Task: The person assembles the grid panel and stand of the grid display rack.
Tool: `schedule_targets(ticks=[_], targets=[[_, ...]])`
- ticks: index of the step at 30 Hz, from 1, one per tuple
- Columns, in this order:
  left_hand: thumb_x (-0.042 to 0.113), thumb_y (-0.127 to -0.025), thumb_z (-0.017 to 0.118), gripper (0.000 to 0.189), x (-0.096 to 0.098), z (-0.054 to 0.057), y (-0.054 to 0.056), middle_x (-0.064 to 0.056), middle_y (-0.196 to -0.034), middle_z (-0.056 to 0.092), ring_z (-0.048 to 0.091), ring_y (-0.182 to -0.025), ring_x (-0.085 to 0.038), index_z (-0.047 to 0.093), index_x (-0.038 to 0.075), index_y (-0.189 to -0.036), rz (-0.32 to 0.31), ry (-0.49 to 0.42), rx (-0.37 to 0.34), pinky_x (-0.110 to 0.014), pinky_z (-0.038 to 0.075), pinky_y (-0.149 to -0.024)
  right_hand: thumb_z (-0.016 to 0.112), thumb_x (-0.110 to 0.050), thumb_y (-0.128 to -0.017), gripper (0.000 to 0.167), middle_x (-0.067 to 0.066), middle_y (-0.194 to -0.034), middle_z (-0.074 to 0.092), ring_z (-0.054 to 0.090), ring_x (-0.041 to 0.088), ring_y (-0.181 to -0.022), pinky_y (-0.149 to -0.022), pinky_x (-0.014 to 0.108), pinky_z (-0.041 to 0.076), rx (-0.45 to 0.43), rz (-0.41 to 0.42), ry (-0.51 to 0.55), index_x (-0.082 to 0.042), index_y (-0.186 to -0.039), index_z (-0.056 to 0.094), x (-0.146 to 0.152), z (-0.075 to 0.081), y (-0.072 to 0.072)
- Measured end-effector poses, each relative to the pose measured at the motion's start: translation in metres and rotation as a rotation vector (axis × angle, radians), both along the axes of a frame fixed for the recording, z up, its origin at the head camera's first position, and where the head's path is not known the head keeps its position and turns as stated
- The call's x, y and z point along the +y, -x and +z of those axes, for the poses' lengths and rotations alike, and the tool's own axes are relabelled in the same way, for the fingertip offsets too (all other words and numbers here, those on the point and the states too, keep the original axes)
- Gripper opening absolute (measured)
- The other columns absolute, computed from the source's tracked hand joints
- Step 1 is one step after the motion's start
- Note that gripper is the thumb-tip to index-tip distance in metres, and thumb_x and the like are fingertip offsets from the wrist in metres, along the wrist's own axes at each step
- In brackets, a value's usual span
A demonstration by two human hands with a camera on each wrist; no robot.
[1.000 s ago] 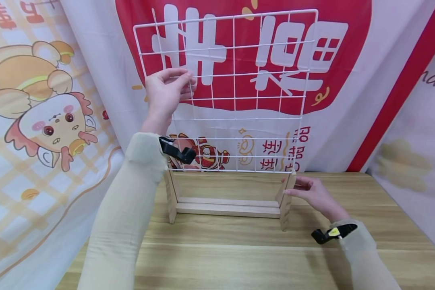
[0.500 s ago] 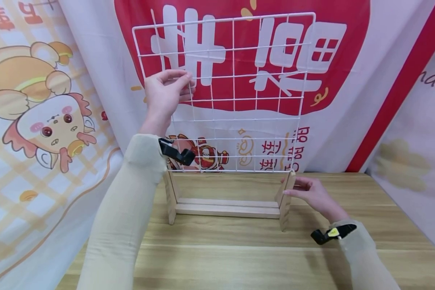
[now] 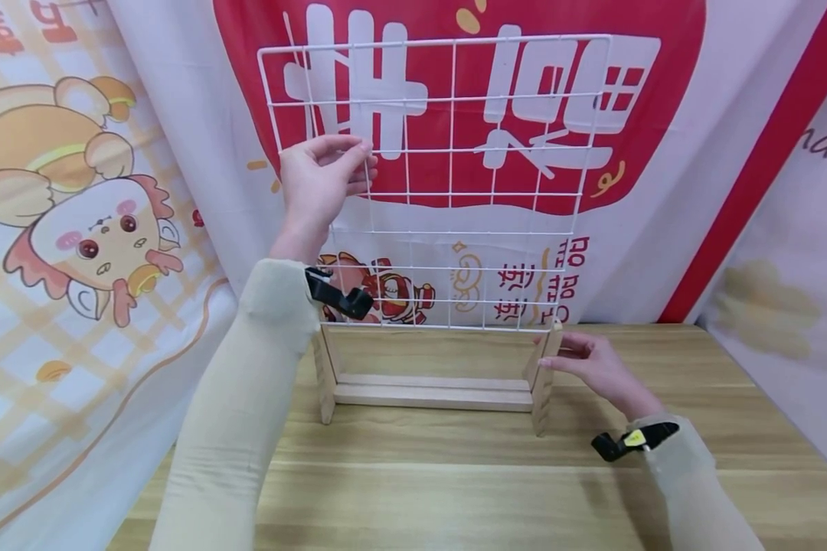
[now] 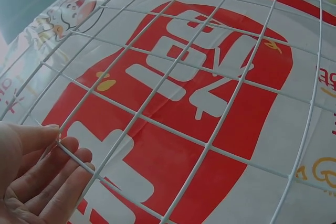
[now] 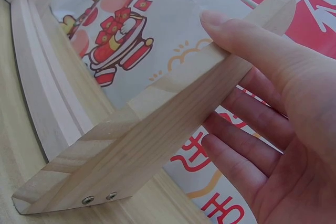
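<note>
A white wire grid panel (image 3: pixel 451 194) stands upright above a pale wooden stand (image 3: pixel 434 396), its bottom edge between the tops of the two side posts. On the panel's left side, my left hand (image 3: pixel 320 184) pinches a wire between thumb and fingers; the left wrist view shows the same pinch on the wire grid (image 4: pixel 137 114). My right hand (image 3: pixel 596 367) holds the stand's right post (image 3: pixel 546 383). In the right wrist view the thumb lies over the front edge of the wooden post (image 5: pixel 152 124), with fingers against its outer face. Two screw heads (image 5: pixel 88 200) show near its foot.
The stand rests on a wood-grain table (image 3: pixel 413 497). Behind the panel hangs a white cloth with a large red printed patch (image 3: pixel 469 176). Another cloth with a cartoon print (image 3: pixel 76 229) hangs on the left, and a pale cloth (image 3: pixel 786 252) on the right.
The grid panel's top right corner has dipped and shifted slightly right, so its top edge lies more level. My left hand has moved a little down and right with it. The right hand stays on the post.
</note>
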State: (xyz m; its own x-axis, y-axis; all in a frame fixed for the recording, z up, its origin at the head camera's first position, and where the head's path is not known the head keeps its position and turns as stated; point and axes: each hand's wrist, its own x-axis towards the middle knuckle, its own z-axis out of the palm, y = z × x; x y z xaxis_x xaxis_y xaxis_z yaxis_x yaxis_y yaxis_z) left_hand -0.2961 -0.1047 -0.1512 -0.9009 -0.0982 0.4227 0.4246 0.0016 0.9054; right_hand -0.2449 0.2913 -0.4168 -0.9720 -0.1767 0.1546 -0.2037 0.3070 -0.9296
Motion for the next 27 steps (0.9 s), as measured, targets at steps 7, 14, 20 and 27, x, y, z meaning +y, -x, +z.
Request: schedule_targets(ticks=[7,14,20,27], targets=[[0.033,-0.090,0.078,0.036,-0.0032,0.0010,-0.0031,-0.006,-0.109,0.075,0.073,-0.097,-0.020,0.076,0.014,-0.120,-0.027,0.064,-0.019,-0.026,0.059,-0.086,0.080,-0.024,-0.091,0.052,0.019,-0.126,0.067,0.069,0.017,-0.107,-0.090,0.026,0.056,0.003,0.011,-0.002,0.001,-0.134,0.064,0.0008,0.0006,-0.0003],[0.035,-0.090,0.078,0.040,-0.0063,-0.0029,-0.0043,-0.005,-0.110,0.075,0.073,-0.097,-0.019,0.074,0.014,-0.124,-0.031,0.095,-0.024,-0.026,0.058,-0.088,0.080,-0.028,-0.091,0.055,0.022,-0.128,0.066,0.068,0.017,-0.107,-0.090,0.025,0.055,-0.019,-0.004,-0.025,0.000,-0.135,0.063,-0.0004,0.0009,-0.0006],[0.034,-0.088,0.080,0.041,-0.0072,-0.0060,-0.0038,-0.004,-0.112,0.075,0.073,-0.098,-0.019,0.074,0.013,-0.123,-0.037,0.089,0.004,-0.026,0.058,-0.088,0.080,-0.029,-0.091,0.056,0.018,-0.127,0.067,0.067,0.016,-0.107,-0.090,0.024,0.055,-0.026,-0.018,-0.031,0.000,-0.136,0.063,-0.0025,0.0022,-0.0020],[0.034,-0.088,0.080,0.037,-0.0070,-0.0085,-0.0038,-0.006,-0.114,0.074,0.072,-0.099,-0.020,0.075,0.014,-0.120,-0.031,0.094,0.025,-0.026,0.058,-0.087,0.081,-0.030,-0.091,0.058,0.015,-0.125,0.069,0.067,0.017,-0.107,-0.090,0.025,0.055,-0.037,-0.024,-0.036,0.000,-0.137,0.062,-0.0011,0.0020,-0.0016]])
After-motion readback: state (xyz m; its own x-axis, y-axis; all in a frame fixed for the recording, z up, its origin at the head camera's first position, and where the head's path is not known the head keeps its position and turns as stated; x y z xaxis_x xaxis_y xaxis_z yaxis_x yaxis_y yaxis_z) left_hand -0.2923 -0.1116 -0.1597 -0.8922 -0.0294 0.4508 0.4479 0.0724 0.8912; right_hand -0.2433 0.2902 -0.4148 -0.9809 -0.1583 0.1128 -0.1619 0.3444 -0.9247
